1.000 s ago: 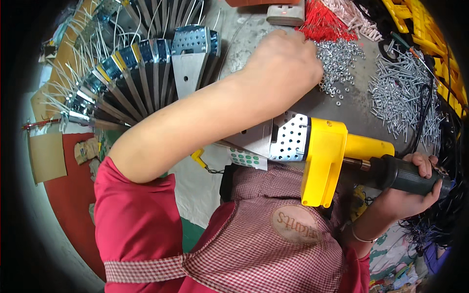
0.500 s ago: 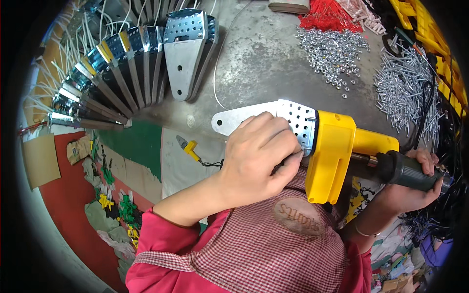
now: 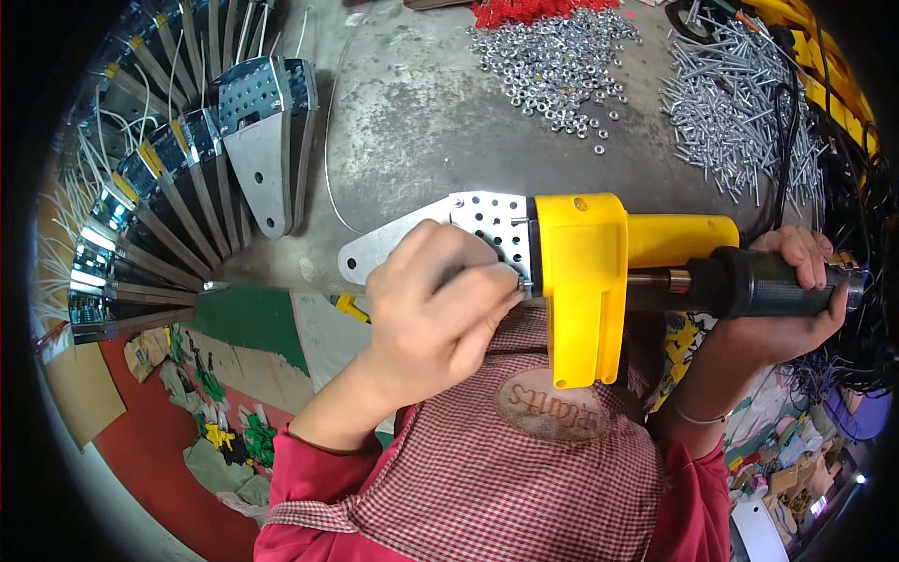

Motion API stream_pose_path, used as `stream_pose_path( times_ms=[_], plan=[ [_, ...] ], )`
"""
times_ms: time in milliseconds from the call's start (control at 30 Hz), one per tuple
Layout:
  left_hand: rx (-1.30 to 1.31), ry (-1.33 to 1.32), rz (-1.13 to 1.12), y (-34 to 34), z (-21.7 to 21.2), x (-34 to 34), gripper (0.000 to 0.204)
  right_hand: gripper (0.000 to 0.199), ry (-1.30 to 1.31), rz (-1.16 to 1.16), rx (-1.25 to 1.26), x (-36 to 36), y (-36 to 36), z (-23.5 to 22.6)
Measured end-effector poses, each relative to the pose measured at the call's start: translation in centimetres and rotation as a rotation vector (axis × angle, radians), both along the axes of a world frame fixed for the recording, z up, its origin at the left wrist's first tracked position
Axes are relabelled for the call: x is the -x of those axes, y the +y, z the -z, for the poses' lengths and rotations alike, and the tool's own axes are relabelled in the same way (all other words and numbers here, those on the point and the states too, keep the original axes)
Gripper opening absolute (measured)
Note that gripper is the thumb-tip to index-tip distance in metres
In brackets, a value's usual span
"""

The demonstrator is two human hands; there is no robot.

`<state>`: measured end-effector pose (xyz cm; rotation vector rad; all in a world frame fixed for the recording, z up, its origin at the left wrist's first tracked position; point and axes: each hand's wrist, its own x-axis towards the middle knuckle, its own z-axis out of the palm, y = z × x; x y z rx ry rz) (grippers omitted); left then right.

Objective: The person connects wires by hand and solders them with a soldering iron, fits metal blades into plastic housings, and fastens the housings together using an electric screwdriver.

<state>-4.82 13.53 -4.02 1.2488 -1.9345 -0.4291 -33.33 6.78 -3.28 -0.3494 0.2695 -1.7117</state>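
- The yellow tool (image 3: pixel 585 281) is held level over the near edge of the grey workbench (image 3: pixel 421 122); every place below is given relative to this tool.
- Right hand (image 3: pixel 782 300): wrapped tight around the tool's black handle (image 3: pixel 758 281), which sticks out from the yellow body toward the person's right.
- Left hand (image 3: pixel 435 309): at the tool's left end, fingers (image 3: pixel 487 295) pinched together where the perforated metal plate (image 3: pixel 440 234) meets the yellow body. Whatever small part is pinched there is too hidden to make out.
- The plate juts out from the tool's left end, flat and tapering to a rounded tip with one hole.
- Far side of the tool, on the bench: a scatter of small silver nuts (image 3: pixel 557 61).
- Far side and toward the handle end: a pile of long silver screws (image 3: pixel 730 122).
- Beyond the nuts: a heap of small red pieces (image 3: pixel 534 9), partly cut off by the frame.
- Well off the plate end: a fanned row of similar metal plates (image 3: pixel 187 197) with white wires, standing on edge.
- Beneath the tool: the person's red checked apron (image 3: pixel 524 468).
- Past the handle end: a bundle of black cables (image 3: pixel 843 215).
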Motion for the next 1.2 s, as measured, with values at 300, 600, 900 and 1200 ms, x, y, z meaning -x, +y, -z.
stream_pose_path(
  times_ms=[300, 600, 900, 1200],
  plan=[
    [-0.18, 0.194, 0.051, -0.4, -0.6, -0.5, 0.016, 0.033, -0.057, 0.018, -0.003, -0.2, -0.1, 0.0],
    [-0.24, 0.196, 0.011, -0.5, -1.3, 0.0, 0.014, 0.028, -0.059, 0.025, 0.024, -0.7, 0.4, -0.3],
    [0.103, -0.524, -0.195, -8.2, -3.0, -2.3, 0.01, 0.036, 0.136, 0.039, 0.064, 1.0, -0.4, -2.0],
    [0.24, -1.125, 0.003, -11.7, -1.9, -0.1, 0.005, 0.037, 0.104, 0.001, 0.103, 1.6, -1.9, -1.6]
  ],
)
